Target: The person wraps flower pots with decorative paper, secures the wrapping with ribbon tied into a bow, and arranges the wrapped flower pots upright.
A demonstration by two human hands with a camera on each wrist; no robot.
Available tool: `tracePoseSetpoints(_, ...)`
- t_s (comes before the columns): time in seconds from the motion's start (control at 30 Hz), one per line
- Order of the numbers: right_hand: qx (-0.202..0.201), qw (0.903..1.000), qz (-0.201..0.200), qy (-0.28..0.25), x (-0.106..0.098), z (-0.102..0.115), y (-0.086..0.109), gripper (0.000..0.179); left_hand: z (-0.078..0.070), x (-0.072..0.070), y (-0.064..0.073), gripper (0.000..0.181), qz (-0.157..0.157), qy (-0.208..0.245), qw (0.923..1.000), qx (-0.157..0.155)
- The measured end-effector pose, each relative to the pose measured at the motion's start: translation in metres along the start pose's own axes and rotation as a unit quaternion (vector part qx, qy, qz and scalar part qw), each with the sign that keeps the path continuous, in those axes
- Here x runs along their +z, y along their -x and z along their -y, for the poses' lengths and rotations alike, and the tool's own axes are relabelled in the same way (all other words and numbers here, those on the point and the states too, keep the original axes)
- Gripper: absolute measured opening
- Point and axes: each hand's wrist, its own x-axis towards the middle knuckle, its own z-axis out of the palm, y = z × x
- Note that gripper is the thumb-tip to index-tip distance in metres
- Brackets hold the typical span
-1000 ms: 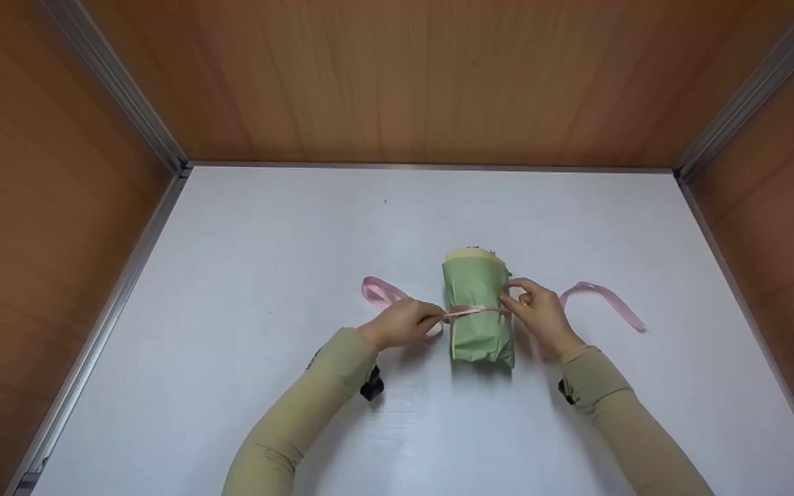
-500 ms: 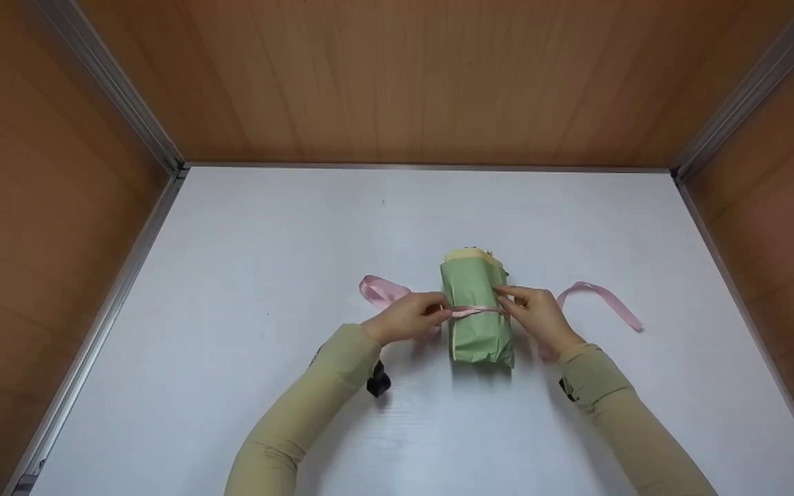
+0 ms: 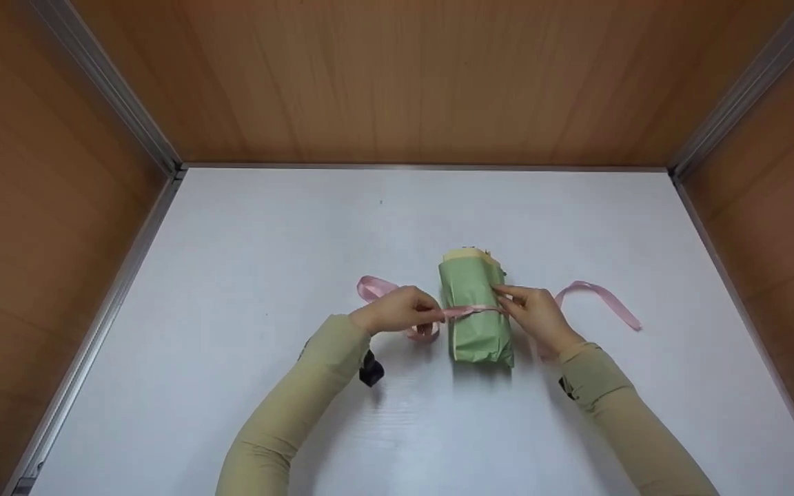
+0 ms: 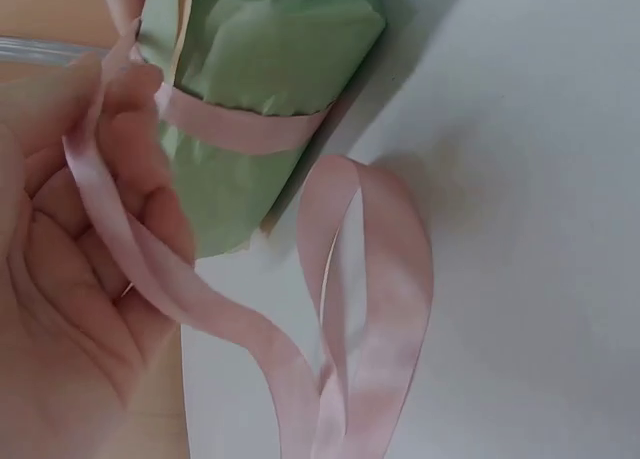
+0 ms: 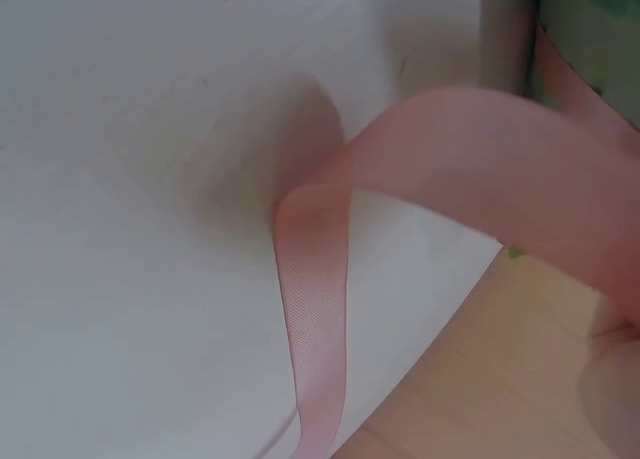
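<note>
A bundle wrapped in green paper [image 3: 473, 279] with a cream inner layer lies on the white table, and small dark bits show at its far end. Pink ribbon [image 3: 476, 310] goes round its middle. At its left side, my left hand [image 3: 397, 310] pinches one length of the ribbon between thumb and fingers. In the left wrist view that ribbon [image 4: 230, 319] trails from the fingertips past a loose loop. On the other side my right hand [image 3: 542, 320] pinches the ribbon against the bundle, fingertips at the paper. The right tail of ribbon [image 5: 315, 309] hangs down in the right wrist view.
A ribbon loop [image 3: 373, 286] lies left of the bundle, and a ribbon end [image 3: 614, 303] curls to the right. Wooden panels [image 3: 424, 83] with metal edging wall the table [image 3: 266, 241] at the back and sides. A black device [image 3: 371, 370] hangs at the left wrist.
My left hand came in to the bundle, then drew back left, so more ribbon shows stretched between its fingers and the paper. My right fingertips moved slightly further over the paper.
</note>
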Motion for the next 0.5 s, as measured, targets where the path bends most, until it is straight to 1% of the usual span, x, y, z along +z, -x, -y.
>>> tracePoseSetpoints(0.13, -0.004, 1.0, 0.001, -0.008, 0.0013, 0.0001, -0.0007, 0.03, 0.0014, -0.0052, 0.0037, 0.026, 0.013, 0.058, 0.9981, -0.015)
tracePoseSetpoints(0.27, -0.006, 1.0, 0.002, -0.004, 0.0022, 0.002, -0.0012, 0.029, 0.0032, -0.0063, 0.007, 0.025, 0.023, 0.116, 0.9929, -0.013)
tracePoseSetpoints(0.33, -0.012, 0.9999, 0.004, 0.0, 0.0019, 0.0027, -0.0006, 0.03, 0.0024, -0.006, 0.0082, 0.024, 0.016, 0.139, 0.9902, -0.009)
tracePoseSetpoints(0.4, -0.015, 0.9999, 0.004, 0.001, 0.0013, 0.003, 0.0, 0.03, 0.0008, -0.0045, 0.0079, 0.024, 0.005, 0.17, 0.9854, 0.001)
tracePoseSetpoints(0.47, -0.02, 0.9998, 0.005, 0.003, 0.0009, 0.0035, 0.0004, 0.03, -0.0013, -0.0016, 0.0062, 0.025, -0.017, 0.216, 0.9763, 0.007)
tracePoseSetpoints(0.5, -0.022, 0.9997, 0.006, 0.005, 0.0009, 0.0035, 0.0004, 0.03, -0.0027, 0.0002, 0.0051, 0.027, -0.033, 0.235, 0.9714, 0.008)
